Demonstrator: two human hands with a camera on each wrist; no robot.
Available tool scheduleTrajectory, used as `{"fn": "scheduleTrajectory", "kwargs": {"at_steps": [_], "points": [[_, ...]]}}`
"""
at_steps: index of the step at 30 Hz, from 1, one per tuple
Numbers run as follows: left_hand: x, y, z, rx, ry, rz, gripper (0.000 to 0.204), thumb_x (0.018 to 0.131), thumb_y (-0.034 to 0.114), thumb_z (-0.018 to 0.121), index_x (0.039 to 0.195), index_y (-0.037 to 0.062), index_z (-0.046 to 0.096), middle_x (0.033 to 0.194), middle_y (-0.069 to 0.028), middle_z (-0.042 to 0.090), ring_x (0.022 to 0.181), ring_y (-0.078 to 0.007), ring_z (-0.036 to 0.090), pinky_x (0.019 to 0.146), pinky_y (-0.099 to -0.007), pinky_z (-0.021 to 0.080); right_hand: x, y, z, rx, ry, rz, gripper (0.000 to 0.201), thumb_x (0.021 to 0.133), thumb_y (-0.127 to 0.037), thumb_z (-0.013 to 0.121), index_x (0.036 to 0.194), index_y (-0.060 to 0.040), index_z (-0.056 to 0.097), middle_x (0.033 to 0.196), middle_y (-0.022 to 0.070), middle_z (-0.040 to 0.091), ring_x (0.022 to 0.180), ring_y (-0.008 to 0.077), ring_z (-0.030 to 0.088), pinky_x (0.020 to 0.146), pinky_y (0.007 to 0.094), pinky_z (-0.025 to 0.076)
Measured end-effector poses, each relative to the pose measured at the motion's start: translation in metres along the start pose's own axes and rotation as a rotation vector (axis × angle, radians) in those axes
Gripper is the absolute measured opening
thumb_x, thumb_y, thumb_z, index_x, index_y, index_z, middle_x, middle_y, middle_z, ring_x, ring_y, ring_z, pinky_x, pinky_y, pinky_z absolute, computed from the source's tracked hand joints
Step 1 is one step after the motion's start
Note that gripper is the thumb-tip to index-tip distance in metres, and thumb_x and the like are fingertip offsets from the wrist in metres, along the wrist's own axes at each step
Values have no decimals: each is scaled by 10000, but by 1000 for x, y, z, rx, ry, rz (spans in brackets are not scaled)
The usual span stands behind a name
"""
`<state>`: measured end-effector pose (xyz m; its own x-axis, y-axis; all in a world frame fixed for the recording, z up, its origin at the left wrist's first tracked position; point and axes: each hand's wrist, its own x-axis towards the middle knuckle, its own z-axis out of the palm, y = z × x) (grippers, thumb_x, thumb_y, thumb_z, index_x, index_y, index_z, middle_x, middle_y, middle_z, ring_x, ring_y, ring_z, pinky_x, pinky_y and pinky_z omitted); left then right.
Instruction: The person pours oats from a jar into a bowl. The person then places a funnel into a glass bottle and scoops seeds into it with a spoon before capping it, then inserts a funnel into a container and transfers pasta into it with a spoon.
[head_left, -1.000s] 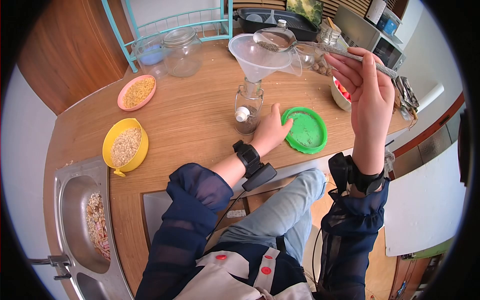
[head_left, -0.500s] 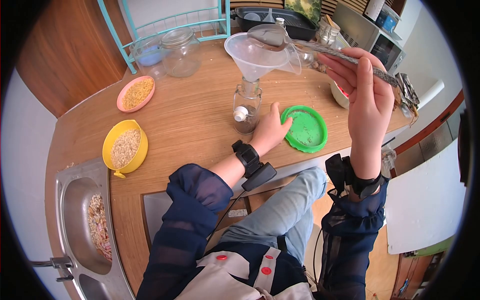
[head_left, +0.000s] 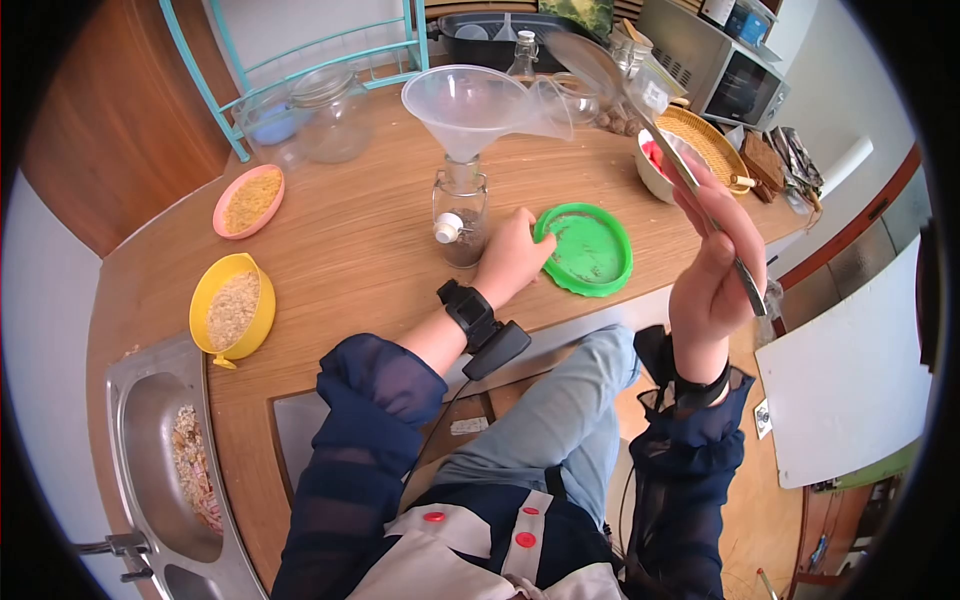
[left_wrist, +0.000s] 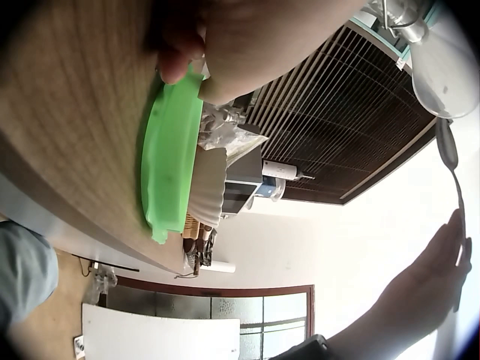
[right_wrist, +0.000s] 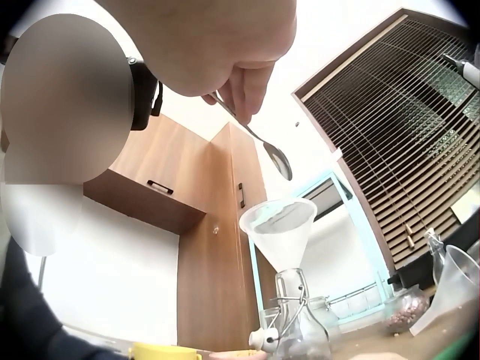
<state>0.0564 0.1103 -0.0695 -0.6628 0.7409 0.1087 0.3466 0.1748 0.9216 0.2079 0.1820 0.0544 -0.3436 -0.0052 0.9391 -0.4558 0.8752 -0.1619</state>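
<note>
My left hand (head_left: 510, 262) pinches the near-left rim of a shallow green dish (head_left: 590, 250) on the counter, with small dark specks scattered in it. My right hand (head_left: 715, 265) is raised to the right and holds a metal spoon (right_wrist: 277, 160) by its handle. The spoon's bowl is up and away from the hand, blurred in the head view, to the right of a clear plastic funnel (head_left: 465, 115). That funnel stands in the neck of a glass swing-top bottle (head_left: 462, 240), partly filled with dark grains, just left of my left hand.
A yellow bowl of pale flakes (head_left: 233, 310) and a pink dish of yellow bits (head_left: 249, 202) are at left. The sink (head_left: 150, 400) lies at the near left. Glass jars (head_left: 335, 120) stand behind, a white bowl (head_left: 655, 170) and wicker basket (head_left: 705, 140) at right.
The spoon has moved from above the funnel to its right, and its handle now tilts steeply. My right hand has lowered and turned. The left hand stays at the green dish.
</note>
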Motion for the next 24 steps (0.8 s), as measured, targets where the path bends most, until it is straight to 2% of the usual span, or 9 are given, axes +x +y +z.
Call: {"fn": "scheduleTrajectory", "kwargs": {"at_steps": [1,2,4,6,8,14,21,23,24], "points": [[0,0,0,5,5,-4,318,777,186,545,944,-64,440,575,-113,547,404,-168,538,399,-282,422,-13,4,-2,41,103,60,260,911,-103,319,1012,82,472,1037,262,531,971,352,545,828,381,434],[0,0,1,9,11,-8,315,779,186,555,944,-61,451,538,-75,529,394,-141,524,374,-259,398,-23,4,-5,39,98,56,260,911,-103,319,1012,82,472,1037,262,531,971,352,545,828,381,434],[1,0,1,2,6,-18,299,779,180,550,928,-61,457,541,-83,534,395,-148,528,381,-268,405,-41,0,-14,118,261,374,295,925,-138,285,1038,84,444,1039,250,526,978,343,543,828,389,447],[0,2,0,0,0,-28,283,778,173,546,912,-61,462,545,-90,539,395,-154,531,388,-276,412,-62,-2,-22,126,294,442,308,928,-154,277,1041,82,438,1039,245,525,979,342,542,828,396,452],[-2,6,-1,85,2,-6,222,761,151,535,805,-58,476,610,-179,564,457,-248,568,465,-351,458,-86,-7,-29,116,355,549,311,932,-179,279,1048,73,419,1038,237,525,978,345,540,829,406,457],[-2,9,6,558,130,205,199,726,144,520,697,-52,534,665,-229,564,642,-382,562,583,-448,451,-127,-37,-35,143,557,711,292,933,-200,280,1046,40,404,1049,222,526,959,320,557,788,345,486],[6,10,-3,644,71,201,218,755,146,496,717,-64,536,677,-240,553,642,-342,572,587,-416,461,-148,-57,-39,177,664,770,290,933,-224,288,1023,21,412,1035,211,533,951,311,564,775,313,496],[13,14,-13,483,-127,25,219,763,128,488,750,-75,569,670,-199,575,601,-264,596,533,-355,473,-150,-60,-44,190,689,783,293,932,-233,291,1019,19,413,1036,213,530,952,313,563,781,313,496],[15,16,-15,485,-128,27,219,763,128,488,750,-75,569,670,-199,575,601,-264,596,533,-355,473,-150,-61,-46,189,693,782,293,932,-233,291,1019,19,413,1036,213,530,952,313,563,781,313,496]]}}
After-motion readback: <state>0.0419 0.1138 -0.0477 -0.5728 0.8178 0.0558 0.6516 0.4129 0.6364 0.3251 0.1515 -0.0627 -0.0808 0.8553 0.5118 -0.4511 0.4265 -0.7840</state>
